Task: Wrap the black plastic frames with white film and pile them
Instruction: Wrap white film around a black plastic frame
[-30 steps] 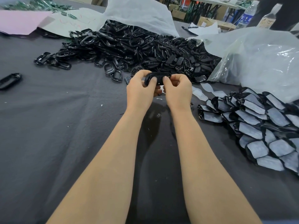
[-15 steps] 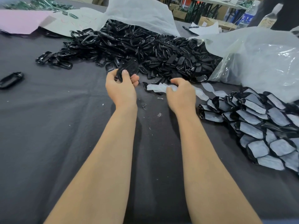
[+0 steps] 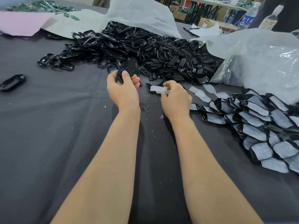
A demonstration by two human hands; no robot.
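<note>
My left hand [image 3: 123,89] grips a black plastic frame [image 3: 128,68] and holds it up just in front of the big heap of bare black frames [image 3: 145,50]. To its right, my right hand [image 3: 175,98] pinches a strip of white film [image 3: 157,89] low over the dark cloth. More white film pieces [image 3: 205,92] lie in a row to the right of that hand. At the right edge of the table lies the pile of wrapped frames [image 3: 258,125], each showing a white film face.
A dark cloth covers the table [image 3: 48,135]. One loose black frame [image 3: 12,82] lies at far left. A clear plastic bag [image 3: 262,60] bulges at right, white sheeting [image 3: 140,15] covers the heap's back, pink paper [image 3: 21,23] lies at the far left, and bottles [image 3: 247,16] stand behind.
The hands, together on one frame a second ago, have parted: the left carried the frame up and left, and the right went down to the white film and lifted a strip.
</note>
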